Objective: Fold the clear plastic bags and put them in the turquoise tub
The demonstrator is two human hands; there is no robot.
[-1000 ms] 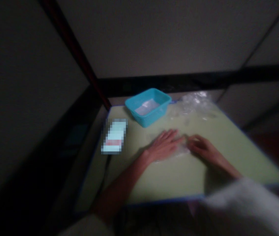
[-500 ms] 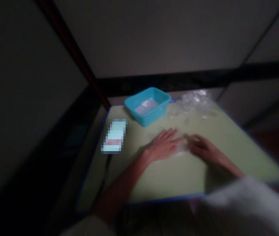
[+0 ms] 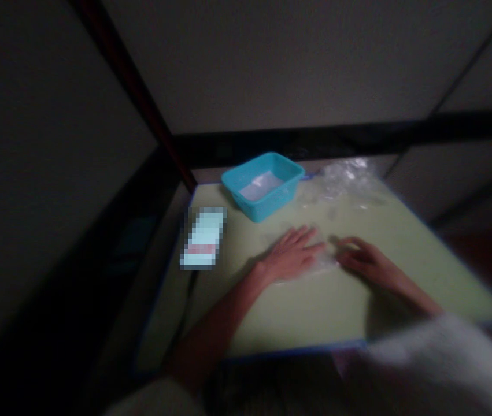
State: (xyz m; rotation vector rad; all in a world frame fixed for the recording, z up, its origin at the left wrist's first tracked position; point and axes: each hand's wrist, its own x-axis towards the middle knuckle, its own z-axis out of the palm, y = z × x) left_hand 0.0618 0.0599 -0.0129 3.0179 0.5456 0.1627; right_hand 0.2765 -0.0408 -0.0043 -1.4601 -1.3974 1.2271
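Observation:
A clear plastic bag (image 3: 321, 263) lies flat on the pale yellow-green tabletop (image 3: 306, 318). Spread across its middle, palm down, is my left hand (image 3: 291, 254), which hides much of the bag. At the bag's right end my right hand (image 3: 365, 263) has its fingers curled inward, with the thumb and fingertips closed at the bag's edge. Blur and dim light make the exact contact there hard to see.
Behind my hands stands a turquoise plastic basket (image 3: 267, 205) with a white sheet-like item (image 3: 261, 186) inside. Crumpled clear plastic (image 3: 347, 179) lies at the back right. A pixelated phone-like screen (image 3: 204, 238) is on the left, and a wall (image 3: 293, 69) rises behind the table.
My right hand has shifted slightly to the right, and more of the bag shows between my hands. My left hand stays flat on the bag.

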